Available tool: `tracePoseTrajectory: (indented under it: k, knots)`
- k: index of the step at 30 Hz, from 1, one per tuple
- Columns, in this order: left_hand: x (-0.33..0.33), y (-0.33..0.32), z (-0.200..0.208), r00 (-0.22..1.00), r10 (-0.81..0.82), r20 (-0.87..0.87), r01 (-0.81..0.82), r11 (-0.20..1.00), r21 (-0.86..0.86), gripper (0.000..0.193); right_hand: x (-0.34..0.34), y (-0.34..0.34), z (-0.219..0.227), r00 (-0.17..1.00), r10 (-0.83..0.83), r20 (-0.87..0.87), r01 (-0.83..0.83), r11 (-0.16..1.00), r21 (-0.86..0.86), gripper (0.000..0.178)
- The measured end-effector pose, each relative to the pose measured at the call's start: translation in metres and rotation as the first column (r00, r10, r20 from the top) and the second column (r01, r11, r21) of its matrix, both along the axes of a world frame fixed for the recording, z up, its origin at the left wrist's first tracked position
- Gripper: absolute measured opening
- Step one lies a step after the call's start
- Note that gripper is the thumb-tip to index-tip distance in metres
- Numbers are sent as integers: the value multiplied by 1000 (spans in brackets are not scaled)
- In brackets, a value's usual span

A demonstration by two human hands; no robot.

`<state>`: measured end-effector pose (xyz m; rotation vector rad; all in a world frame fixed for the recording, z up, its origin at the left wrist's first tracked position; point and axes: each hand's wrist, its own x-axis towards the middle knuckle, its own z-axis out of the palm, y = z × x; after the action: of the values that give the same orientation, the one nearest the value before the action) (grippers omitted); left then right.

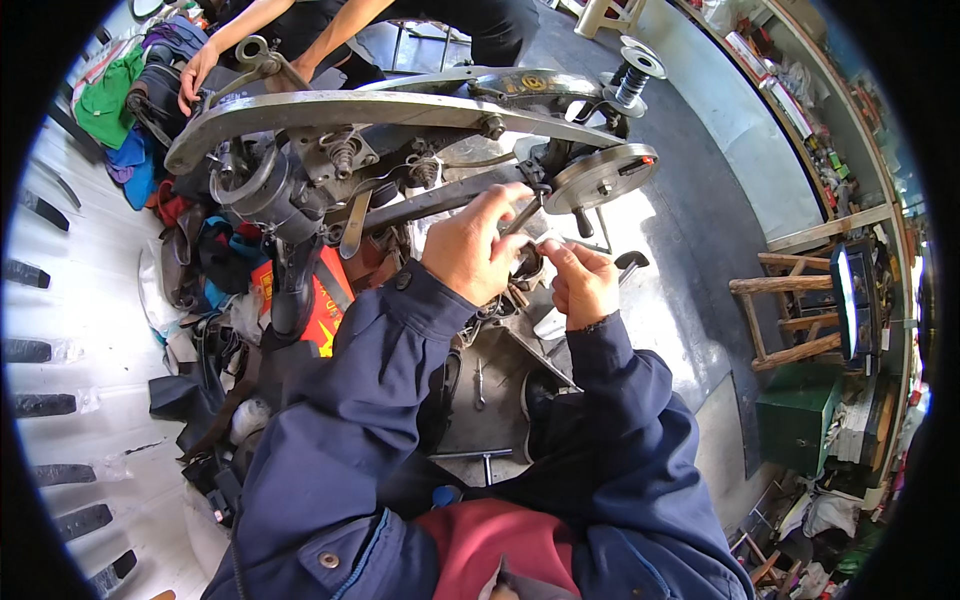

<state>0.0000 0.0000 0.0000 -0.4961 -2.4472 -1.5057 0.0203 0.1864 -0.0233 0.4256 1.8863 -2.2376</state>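
Observation:
A grey metal stitching machine (350, 115) with a long curved arm and a round handwheel (603, 172) stands in front of me. My left hand (470, 250) is raised to the machine's lower bar beside the handwheel, fingers pinched on a small dark metal part (522, 216). My right hand (583, 283) sits just right of it, fingers curled around a small pale item (549, 238) below the wheel. What lies under both hands is mostly hidden. Both sleeves are dark blue.
Another person's hand (195, 75) rests on the machine's far left end. Bags, cloth and shoes (210, 260) are piled at left. A wooden stool (790, 320) and a green box (800, 415) stand at right. Small tools lie on the metal plate (490, 390) by my lap.

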Motion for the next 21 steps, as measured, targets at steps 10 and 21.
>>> tracePoseTrajectory:
  k: [10,21]
  knots:
    - [-19,-2,-7,998,-47,-41,47,999,-11,62,-22,-16,0,996,-87,33,93,965,-247,19]
    - [-35,7,-16,996,-47,-70,52,997,61,49,-30,-20,1,990,-131,57,142,935,-325,19]
